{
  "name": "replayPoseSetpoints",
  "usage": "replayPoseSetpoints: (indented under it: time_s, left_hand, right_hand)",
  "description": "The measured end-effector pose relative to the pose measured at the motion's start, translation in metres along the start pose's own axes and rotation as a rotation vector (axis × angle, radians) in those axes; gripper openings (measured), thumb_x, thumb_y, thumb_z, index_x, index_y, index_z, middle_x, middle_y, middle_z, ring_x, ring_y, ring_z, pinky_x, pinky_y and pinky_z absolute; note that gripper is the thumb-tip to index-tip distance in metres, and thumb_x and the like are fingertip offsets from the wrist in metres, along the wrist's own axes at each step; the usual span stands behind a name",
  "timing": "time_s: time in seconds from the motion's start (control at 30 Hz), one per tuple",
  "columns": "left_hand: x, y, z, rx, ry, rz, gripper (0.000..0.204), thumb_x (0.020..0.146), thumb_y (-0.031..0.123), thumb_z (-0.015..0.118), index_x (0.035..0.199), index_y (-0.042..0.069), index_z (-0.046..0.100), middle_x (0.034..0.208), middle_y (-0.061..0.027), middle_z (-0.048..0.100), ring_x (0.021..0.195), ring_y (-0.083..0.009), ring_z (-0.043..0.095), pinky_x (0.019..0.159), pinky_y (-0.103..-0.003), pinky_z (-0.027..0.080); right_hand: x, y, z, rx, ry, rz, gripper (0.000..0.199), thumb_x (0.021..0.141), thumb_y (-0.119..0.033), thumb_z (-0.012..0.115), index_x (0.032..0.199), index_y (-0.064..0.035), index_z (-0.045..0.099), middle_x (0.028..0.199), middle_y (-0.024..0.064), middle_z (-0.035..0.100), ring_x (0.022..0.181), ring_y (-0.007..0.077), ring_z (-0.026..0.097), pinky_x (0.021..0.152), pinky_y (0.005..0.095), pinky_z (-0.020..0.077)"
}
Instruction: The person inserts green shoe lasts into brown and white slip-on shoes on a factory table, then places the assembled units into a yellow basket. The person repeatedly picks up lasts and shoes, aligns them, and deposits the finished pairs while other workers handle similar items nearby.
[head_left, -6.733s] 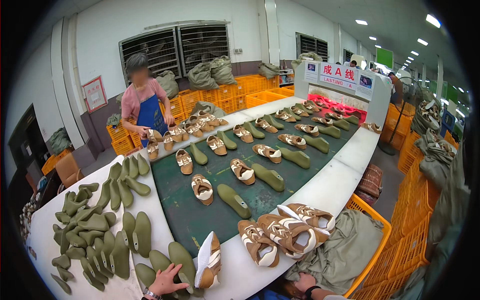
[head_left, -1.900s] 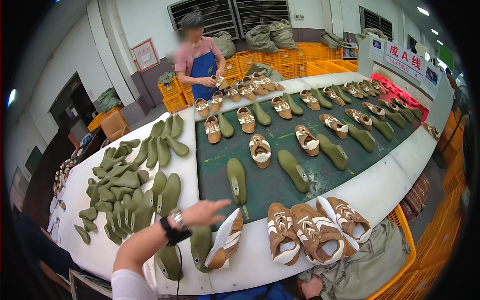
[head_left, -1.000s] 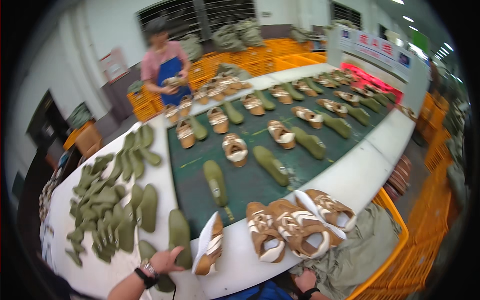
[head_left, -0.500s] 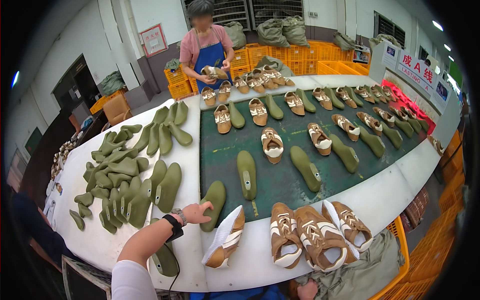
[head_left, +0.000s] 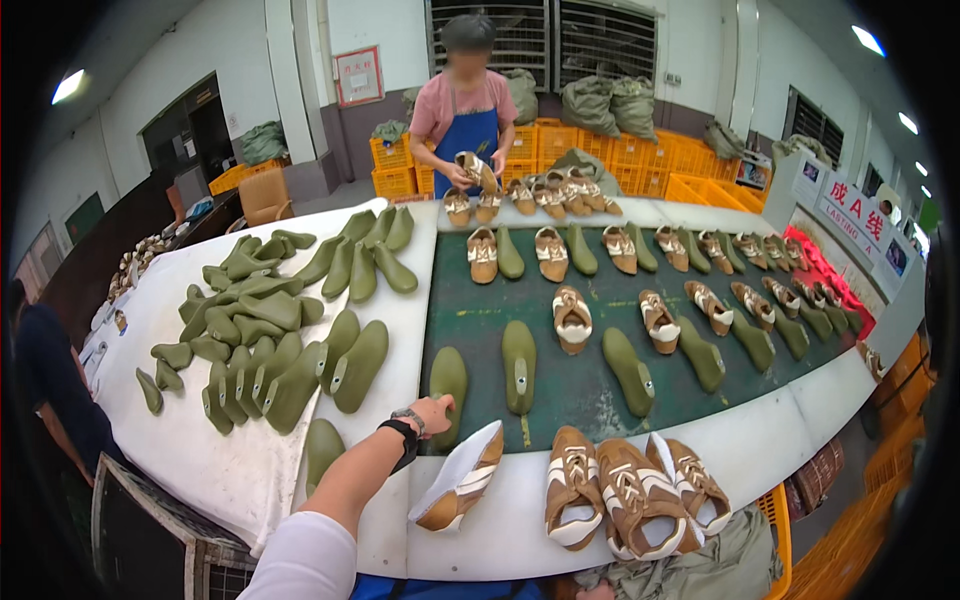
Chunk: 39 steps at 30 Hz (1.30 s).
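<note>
My left hand (head_left: 433,414) grips the lower left side of an olive-green shoe last (head_left: 449,388), which stands at the near left corner of the dark green belt (head_left: 575,385). My right hand (head_left: 598,592) barely shows at the lower edge, and its fingers are hidden. Close to my left wrist, a brown and white sneaker (head_left: 465,482) lies on its side on the white table, its pale sole facing left. Several more brown sneakers (head_left: 640,495) stand to the right of it. Another green last (head_left: 519,365) is on the belt just right of the held one.
Many loose lasts (head_left: 245,330) cover the white table on the left. Sneakers and lasts line the belt in rows. Across it, a person in a blue apron (head_left: 465,140) handles a sneaker. Yellow crates (head_left: 600,150) stand behind; another crate (head_left: 778,530) is below the near right edge.
The held last has shifted from the white table's edge onto the belt, my left hand with it. The whole view has swung left. The person opposite has turned the sneaker in their hands.
</note>
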<state>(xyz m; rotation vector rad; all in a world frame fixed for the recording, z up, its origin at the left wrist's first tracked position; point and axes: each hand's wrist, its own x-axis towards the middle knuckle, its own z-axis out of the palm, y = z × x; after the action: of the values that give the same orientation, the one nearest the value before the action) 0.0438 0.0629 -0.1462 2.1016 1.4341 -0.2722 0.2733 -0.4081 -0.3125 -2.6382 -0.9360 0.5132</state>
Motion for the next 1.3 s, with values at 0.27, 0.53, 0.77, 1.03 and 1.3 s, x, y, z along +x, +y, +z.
replayPoseSetpoints:
  time_s: [0.27,0.53,0.77,1.03,1.3]
  left_hand:
    - [0.011,0.000,-0.015,0.005,0.006,-0.069,0.041,0.084,0.017,0.056,0.123,0.012,0.047,0.069,-0.0101,0.064,0.053,-0.0194,0.064,0.049,-0.032,0.053]
    - [-0.008,-0.031,-0.047,-0.208,-0.435,-0.033,0.069,0.089,0.037,0.058,0.144,0.012,0.025,0.081,-0.0162,0.068,0.064,-0.0215,0.068,0.058,-0.033,0.058]
    - [-0.020,-0.145,-0.105,0.437,0.322,-0.181,0.085,0.078,0.036,0.068,0.145,0.011,0.023,0.095,-0.0223,0.067,0.096,-0.0344,0.064,0.088,-0.047,0.048]
    - [-0.018,-0.177,-0.090,0.265,0.232,-0.255,0.098,0.078,0.036,0.069,0.148,0.004,0.008,0.099,-0.0261,0.065,0.093,-0.0387,0.064,0.082,-0.045,0.051]
    - [-0.021,-0.145,-0.096,0.633,0.111,-0.321,0.092,0.079,0.033,0.066,0.148,0.001,0.013,0.091,-0.0209,0.068,0.083,-0.0345,0.067,0.075,-0.043,0.053]
  right_hand:
    - [0.005,0.021,0.025,-0.087,0.060,-0.132,0.034,0.075,-0.036,0.066,0.071,-0.0023,0.066,0.073,0.0197,0.065,0.069,0.0376,0.064,0.063,0.0461,0.0519]
    - [0.009,0.023,0.032,-0.064,0.032,-0.051,0.031,0.076,-0.033,0.064,0.071,-0.0022,0.067,0.072,0.0201,0.065,0.069,0.0393,0.064,0.062,0.0480,0.0512]
    - [0.011,0.038,0.042,-0.156,0.095,-0.275,0.027,0.081,-0.029,0.059,0.073,-0.0049,0.067,0.069,0.0202,0.063,0.060,0.0384,0.061,0.055,0.0478,0.0487]
    - [0.010,0.034,0.042,-0.177,0.078,-0.219,0.032,0.080,-0.034,0.062,0.082,-0.0030,0.067,0.070,0.0205,0.063,0.063,0.0382,0.062,0.056,0.0470,0.0499]
    - [0.009,0.032,0.048,-0.173,0.100,-0.201,0.037,0.078,-0.036,0.064,0.076,0.0005,0.066,0.072,0.0199,0.065,0.065,0.0362,0.064,0.058,0.0470,0.0502]
